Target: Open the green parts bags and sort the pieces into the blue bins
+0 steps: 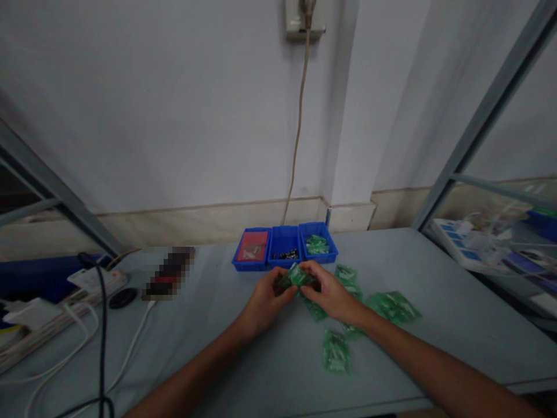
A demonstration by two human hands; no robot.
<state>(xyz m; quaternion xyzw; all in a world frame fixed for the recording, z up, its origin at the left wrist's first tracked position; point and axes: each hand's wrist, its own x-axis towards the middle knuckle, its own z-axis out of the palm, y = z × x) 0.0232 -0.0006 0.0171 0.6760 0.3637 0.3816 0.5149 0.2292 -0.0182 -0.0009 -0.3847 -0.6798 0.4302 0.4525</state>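
Note:
Both my hands meet over the grey table (435,290), just in front of three blue bins. My left hand (266,301) and my right hand (329,295) each pinch one small green plastic bag (296,275) held between them. Several more green bags (394,306) lie loose on the table to the right of and below my right hand, one of them (336,351) nearest to me. The left bin (252,248) holds something red, the middle bin (285,246) small dark parts, the right bin (318,242) green bags.
A cable (298,133) hangs from a wall socket down behind the bins. At the left lie a power strip (98,280), white and black cables (101,337) and a blurred-out object (169,273). Metal frame bars stand at both sides; cluttered items show behind the right one.

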